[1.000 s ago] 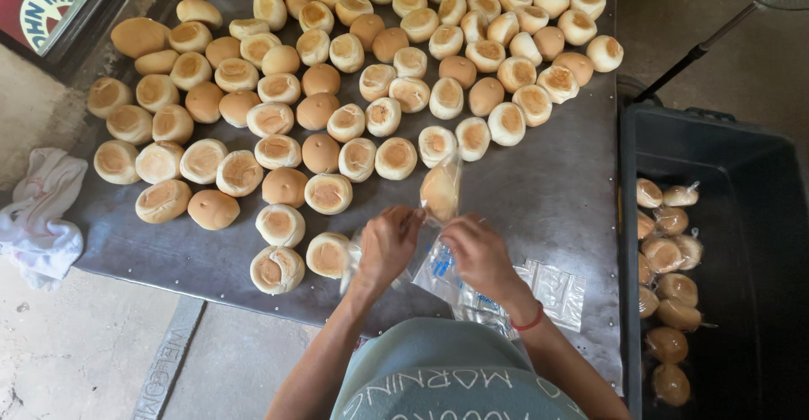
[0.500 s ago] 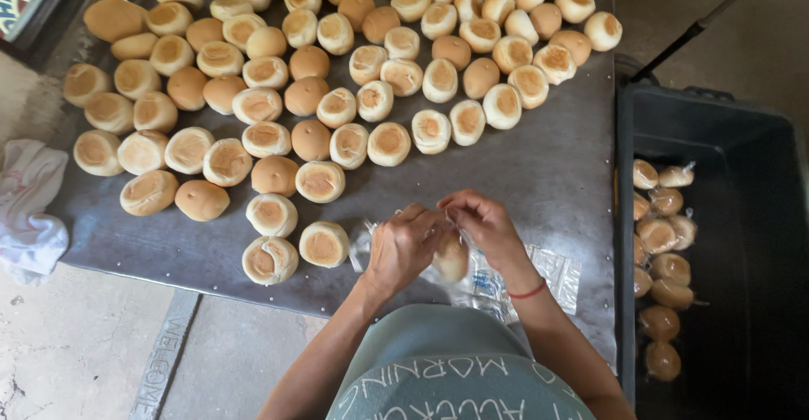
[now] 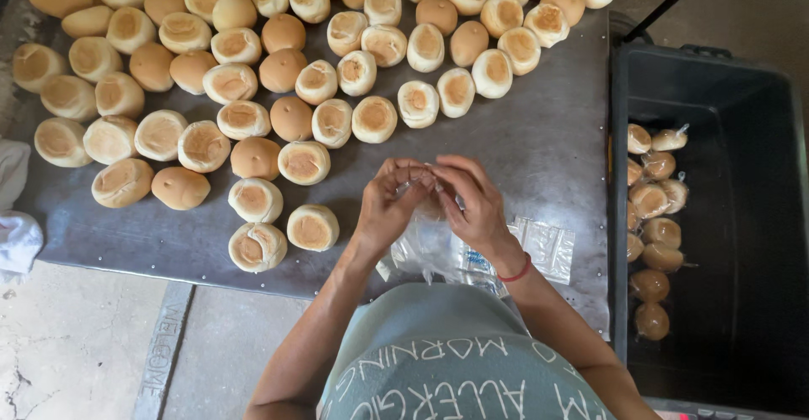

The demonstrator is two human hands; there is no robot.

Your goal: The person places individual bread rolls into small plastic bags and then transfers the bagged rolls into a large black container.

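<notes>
Both hands meet above the metal counter: the left hand and right hand pinch the top of a clear plastic bag, beside loose buns; bagged buns fill the black bin.

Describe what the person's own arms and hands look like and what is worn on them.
Both arms are bare to above the elbow, with no sleeves showing. The left hand wears nothing; no gloves or rings show. The right hand has a thin red band around its wrist.
</notes>
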